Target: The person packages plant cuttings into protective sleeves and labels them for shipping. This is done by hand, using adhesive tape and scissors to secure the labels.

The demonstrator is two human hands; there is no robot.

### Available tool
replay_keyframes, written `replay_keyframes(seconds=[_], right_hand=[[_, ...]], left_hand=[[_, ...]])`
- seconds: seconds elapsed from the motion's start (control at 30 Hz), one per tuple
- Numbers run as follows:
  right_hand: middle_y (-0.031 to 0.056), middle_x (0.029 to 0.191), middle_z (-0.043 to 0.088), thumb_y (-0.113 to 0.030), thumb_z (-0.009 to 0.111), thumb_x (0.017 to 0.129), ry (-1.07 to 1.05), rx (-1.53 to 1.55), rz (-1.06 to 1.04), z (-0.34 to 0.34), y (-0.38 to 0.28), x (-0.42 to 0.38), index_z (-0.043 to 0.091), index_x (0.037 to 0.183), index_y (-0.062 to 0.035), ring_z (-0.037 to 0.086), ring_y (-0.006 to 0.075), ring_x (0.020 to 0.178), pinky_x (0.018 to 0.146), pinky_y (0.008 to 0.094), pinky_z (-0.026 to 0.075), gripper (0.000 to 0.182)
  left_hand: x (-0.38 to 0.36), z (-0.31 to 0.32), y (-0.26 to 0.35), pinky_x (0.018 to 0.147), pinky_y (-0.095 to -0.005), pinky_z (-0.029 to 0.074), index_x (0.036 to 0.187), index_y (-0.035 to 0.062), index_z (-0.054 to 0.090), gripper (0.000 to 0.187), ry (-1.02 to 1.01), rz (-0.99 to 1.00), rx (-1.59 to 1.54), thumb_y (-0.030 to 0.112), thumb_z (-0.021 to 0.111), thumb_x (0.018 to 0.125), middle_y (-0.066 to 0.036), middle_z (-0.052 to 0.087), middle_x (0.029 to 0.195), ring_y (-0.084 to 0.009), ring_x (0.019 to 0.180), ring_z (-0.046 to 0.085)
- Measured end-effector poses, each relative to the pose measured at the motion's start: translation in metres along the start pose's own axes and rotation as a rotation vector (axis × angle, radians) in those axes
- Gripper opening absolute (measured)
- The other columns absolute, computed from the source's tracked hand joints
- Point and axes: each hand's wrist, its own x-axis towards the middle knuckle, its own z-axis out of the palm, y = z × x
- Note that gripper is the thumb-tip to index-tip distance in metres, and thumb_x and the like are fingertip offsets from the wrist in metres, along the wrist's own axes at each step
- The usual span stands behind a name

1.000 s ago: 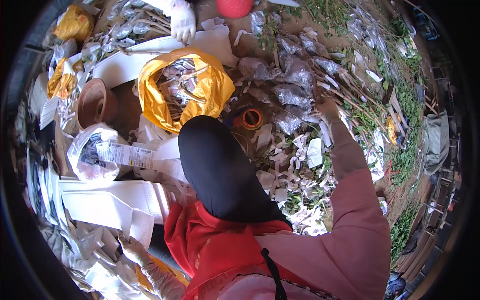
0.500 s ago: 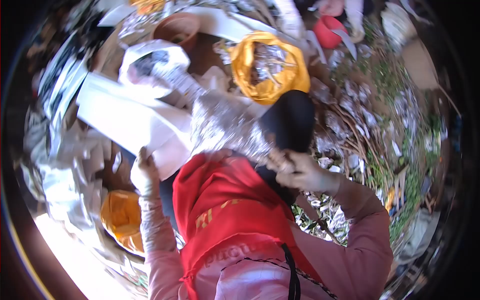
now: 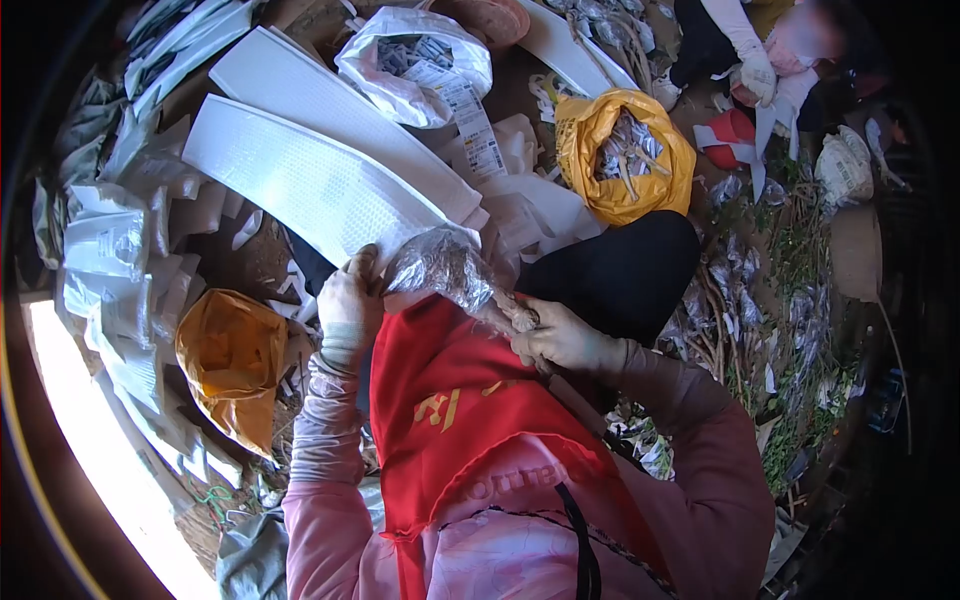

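Observation:
My left hand (image 3: 350, 298) pinches the near edge of a long white bubble-textured sheet (image 3: 310, 180), which stretches away to the upper left. My right hand (image 3: 566, 338) is closed around the brown, stem-like end of a plastic-wrapped bundle (image 3: 440, 265). Its crinkled clear part lies against the sheet's near end, just right of my left hand. What is inside the plastic cannot be made out. Below both hands, a red apron (image 3: 460, 400) covers my lap.
A white bag (image 3: 375, 62) of small pale pieces and a yellow bag (image 3: 672, 180) of sticks stand ahead. An orange-yellow bag (image 3: 235, 385) is at left, beside stacked white sheets (image 3: 105, 240). Another person's gloved hand (image 3: 757, 78) is near a red pot (image 3: 728, 135). Stems and leaves lie at right.
The view has shifted and sharpened. The bundle's clear part has come nearer and now sits beside my left hand at the sheet's end. Both hands keep their grips.

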Motion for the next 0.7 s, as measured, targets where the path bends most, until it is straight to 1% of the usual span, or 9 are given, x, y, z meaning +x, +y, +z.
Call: replay_keyframes(seconds=[0.13, 0.17, 0.27, 0.37, 0.47, 0.5, 0.6, 0.63, 0.7], right_hand=[[0.0005, 0.075, 0.052, -0.004, 0.056, 0.083, 0.062, -0.082, 0.04, 0.007, -0.012, -0.005, 0.048, 0.111, -0.0036, 0.051, 0.0075, 0.062, 0.052, 0.0231, 0.043, 0.03], [0.0006, 0.074, 0.052, -0.004, 0.056, 0.083, 0.067, -0.075, 0.032, 0.008, -0.012, -0.004, 0.048, 0.112, -0.0032, 0.051, 0.0076, 0.062, 0.052, 0.0234, 0.043, 0.03], [0.0017, 0.078, 0.053, -0.003, 0.056, 0.083, 0.086, -0.074, 0.022, 0.01, -0.01, -0.002, 0.048, 0.11, -0.0012, 0.051, 0.0078, 0.063, 0.053, 0.0214, 0.043, 0.028], [0.0022, 0.078, 0.053, -0.003, 0.056, 0.082, 0.118, -0.121, 0.024, 0.008, -0.001, 0.004, 0.048, 0.106, -0.0011, 0.052, 0.0087, 0.064, 0.054, 0.0226, 0.044, 0.025], [0.0023, 0.077, 0.053, -0.003, 0.056, 0.082, 0.097, -0.098, 0.019, 0.011, -0.005, 0.008, 0.048, 0.104, -0.0005, 0.051, 0.0087, 0.063, 0.054, 0.0232, 0.044, 0.023], [0.0025, 0.076, 0.052, -0.003, 0.056, 0.082, 0.103, -0.088, 0.002, 0.013, -0.004, 0.01, 0.048, 0.105, -0.0011, 0.051, 0.0092, 0.062, 0.053, 0.0243, 0.044, 0.024], [0.0028, 0.073, 0.05, -0.004, 0.057, 0.081, 0.081, -0.025, -0.06, 0.013, 0.004, 0.023, 0.046, 0.106, -0.0029, 0.049, 0.0103, 0.059, 0.05, 0.0267, 0.043, 0.027], [0.0028, 0.072, 0.05, -0.004, 0.057, 0.081, 0.053, 0.025, -0.089, 0.012, 0.007, 0.028, 0.045, 0.107, -0.0035, 0.049, 0.0105, 0.058, 0.049, 0.0268, 0.042, 0.028], [0.0019, 0.072, 0.049, -0.004, 0.056, 0.082, -0.008, 0.132, -0.079, 0.01, 0.01, 0.036, 0.044, 0.111, -0.004, 0.047, 0.0099, 0.058, 0.049, 0.0254, 0.042, 0.031]], left_hand=[[0.0, -0.003, -0.005, 0.081, -0.0448, 0.048, 0.12, 0.0069, 0.054, 0.038, -0.016, 0.062, -0.037, 0.012, 0.057, 0.083, -0.018, 0.062, 0.106, -0.0375, 0.095, 0.059], [-0.001, -0.004, -0.004, 0.083, -0.0448, 0.047, 0.12, 0.0058, 0.054, 0.039, -0.022, 0.054, -0.068, 0.007, 0.054, 0.081, -0.018, 0.062, 0.107, -0.0378, 0.097, 0.059], [-0.005, -0.003, -0.008, 0.084, -0.0451, 0.047, 0.118, 0.005, 0.054, 0.041, 0.007, 0.085, -0.2, 0.003, 0.052, 0.077, -0.018, 0.061, 0.107, -0.038, 0.096, 0.059], [-0.01, 0.005, -0.008, 0.082, -0.0453, 0.047, 0.117, 0.0051, 0.054, 0.043, 0.062, 0.048, -0.261, 0.003, 0.053, 0.074, -0.018, 0.061, 0.104, -0.0376, 0.094, 0.059], [-0.01, 0.005, 0.007, 0.078, -0.0448, 0.048, 0.117, 0.0058, 0.054, 0.043, 0.151, 0.011, 0.02, 0.006, 0.056, 0.074, -0.017, 0.062, 0.099, -0.0361, 0.091, 0.06], [-0.011, 0.005, 0.011, 0.073, -0.0444, 0.049, 0.12, 0.0061, 0.051, 0.048, 0.213, 0.04, 0.107, 0.008, 0.058, 0.072, -0.016, 0.062, 0.094, -0.0344, 0.085, 0.061], [-0.01, 0.006, 0.025, 0.069, -0.0445, 0.049, 0.121, 0.0054, 0.049, 0.052, 0.166, 0.016, 0.258, 0.008, 0.059, 0.071, -0.014, 0.063, 0.089, -0.0337, 0.08, 0.062], [-0.006, 0.007, 0.022, 0.064, -0.045, 0.049, 0.126, 0.0041, 0.046, 0.058, 0.254, 0.065, 0.25, 0.009, 0.06, 0.07, -0.014, 0.063, 0.081, -0.0343, 0.071, 0.062], [0.002, 0.007, 0.02, 0.06, -0.0453, 0.048, 0.128, 0.0032, 0.044, 0.061, 0.304, -0.024, 0.223, 0.009, 0.06, 0.07, -0.015, 0.063, 0.077, -0.0345, 0.068, 0.061]])
